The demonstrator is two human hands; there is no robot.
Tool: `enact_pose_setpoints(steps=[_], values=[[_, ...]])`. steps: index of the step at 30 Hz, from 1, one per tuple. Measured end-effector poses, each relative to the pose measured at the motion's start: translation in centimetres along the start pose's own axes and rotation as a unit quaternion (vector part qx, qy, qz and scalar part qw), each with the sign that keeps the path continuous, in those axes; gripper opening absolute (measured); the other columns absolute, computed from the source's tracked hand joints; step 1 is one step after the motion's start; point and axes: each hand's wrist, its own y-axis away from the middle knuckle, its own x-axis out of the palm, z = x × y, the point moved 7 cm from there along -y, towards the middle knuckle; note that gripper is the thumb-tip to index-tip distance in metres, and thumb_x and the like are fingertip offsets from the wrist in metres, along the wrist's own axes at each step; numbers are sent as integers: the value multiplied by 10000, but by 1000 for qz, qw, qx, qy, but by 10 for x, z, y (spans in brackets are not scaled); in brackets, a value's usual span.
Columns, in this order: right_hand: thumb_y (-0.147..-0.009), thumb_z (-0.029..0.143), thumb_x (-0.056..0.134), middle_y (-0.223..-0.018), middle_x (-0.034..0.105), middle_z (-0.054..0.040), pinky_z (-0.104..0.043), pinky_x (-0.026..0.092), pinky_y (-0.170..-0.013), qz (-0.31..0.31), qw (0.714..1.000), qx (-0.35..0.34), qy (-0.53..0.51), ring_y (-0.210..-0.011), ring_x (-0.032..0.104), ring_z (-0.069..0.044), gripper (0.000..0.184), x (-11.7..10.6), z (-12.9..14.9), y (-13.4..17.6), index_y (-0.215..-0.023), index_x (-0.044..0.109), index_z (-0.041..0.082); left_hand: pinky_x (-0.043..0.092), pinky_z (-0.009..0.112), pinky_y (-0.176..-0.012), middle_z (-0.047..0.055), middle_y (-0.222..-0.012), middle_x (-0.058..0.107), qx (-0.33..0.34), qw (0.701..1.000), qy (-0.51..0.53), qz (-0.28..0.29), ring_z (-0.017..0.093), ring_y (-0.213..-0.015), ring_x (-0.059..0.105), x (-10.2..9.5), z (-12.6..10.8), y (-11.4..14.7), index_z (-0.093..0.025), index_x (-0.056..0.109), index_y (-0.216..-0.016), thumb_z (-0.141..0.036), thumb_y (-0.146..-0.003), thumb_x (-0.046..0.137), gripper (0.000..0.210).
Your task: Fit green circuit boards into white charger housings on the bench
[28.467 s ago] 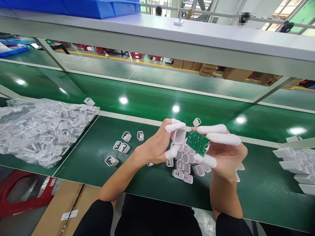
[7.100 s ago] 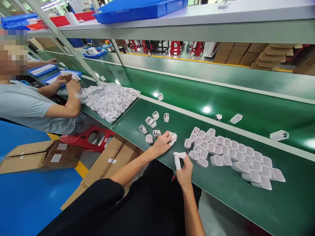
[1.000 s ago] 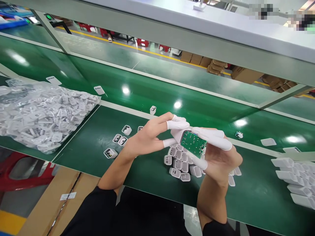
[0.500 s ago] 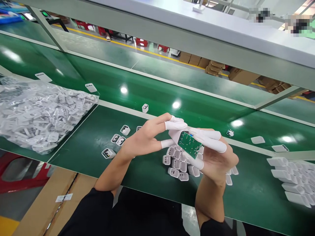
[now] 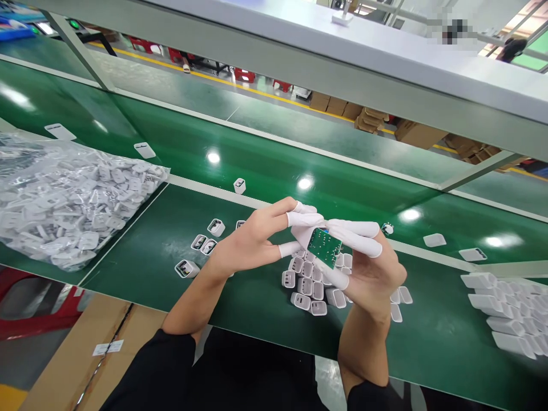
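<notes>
My left hand, in white finger cots, is closed around a white charger housing held above the green table. My right hand, also in finger cots, grips a green circuit board by its edges. One end of the board sits inside the housing's open end; the rest sticks out, solder side facing me. Below both hands stands a cluster of white housings, partly hidden by my right hand. Left of my left wrist are several housings with parts inside.
A clear bag of white plastic pieces lies at the left. Rows of white housings stand at the right. Beyond the table, a green belt carries loose white plates, a filled housing and a small board assembly. A shelf spans overhead.
The circuit board has slid farther into the housing, my right hand moving left with it. Pieces on the far belt have shifted left relative to the table.
</notes>
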Motion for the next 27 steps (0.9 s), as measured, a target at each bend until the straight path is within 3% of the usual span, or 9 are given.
enact_pose_setpoints(steps=[5, 10, 13, 16, 19, 23, 27], values=[[-869, 278, 978, -1322, 805, -104, -569, 742, -884, 21, 1000, 7, 17, -1181, 802, -348, 663, 1, 1, -3, -1483, 750, 383, 687, 383, -940, 101, -1242, 750, -1, 1000, -2, 7, 234, -1140, 768, 2, 0, -1, -283, 640, -1603, -39, -978, 755, 680], [-873, 358, 991, -1429, 777, -138, -604, 731, -964, 48, 998, -3, 39, -1306, 760, -385, 758, 5, 3, -7, -1571, 695, 335, 675, 338, -850, 41, -1067, 724, -19, 999, 27, -2, 182, -934, 720, 7, 5, 0, -260, 676, -1543, -72, -963, 800, 623], [-871, 365, 983, -1454, 766, -144, -628, 729, -988, 33, 996, -23, 75, -1302, 754, -384, 858, 2, 5, -7, -1647, 620, 325, 702, 333, -861, 31, -1057, 740, -72, 993, 82, -45, 170, -909, 741, 8, 15, 1, -250, 706, -1483, -166, -926, 903, 596], [-878, 311, 966, -1424, 779, -129, -602, 731, -945, 35, 990, -46, 131, -1247, 774, -372, 846, 3, 6, -6, -1644, 609, 362, 722, 332, -887, 51, -1096, 787, -144, 981, 108, -78, 187, -942, 789, 13, 26, 5, -238, 730, -1415, -265, -894, 959, 571], [-897, 236, 931, -1399, 780, -141, -554, 716, -896, 45, 982, -64, 173, -1201, 777, -356, 815, 9, 8, -6, -1639, 613, 350, 722, 312, -858, 50, -1077, 812, -170, 974, 114, -94, 175, -892, 795, 19, 28, 7, -242, 714, -1454, -306, -890, 967, 621], [-924, 197, 881, -1308, 800, -117, -494, 683, -816, 37, 979, -73, 189, -1091, 780, -321, 707, 11, 7, -6, -1576, 675, 375, 692, 272, -750, 45, -1086, 810, -156, 975, 104, -118, 148, -809, 757, 19, 28, 9, -268, 718, -1490, -346, -874, 980, 674], [-876, 374, 972, -1184, 814, -86, -474, 652, -769, 24, 998, -4, 52, -988, 740, -296, 628, 6, -9, -9, -1465, 756, 363, 585, 233, -568, 38, -1022, 745, -80, 985, 147, -53, 136, -719, 675, 17, 24, 3, -276, 747, -1451, -500, -805, 1013, 734]])
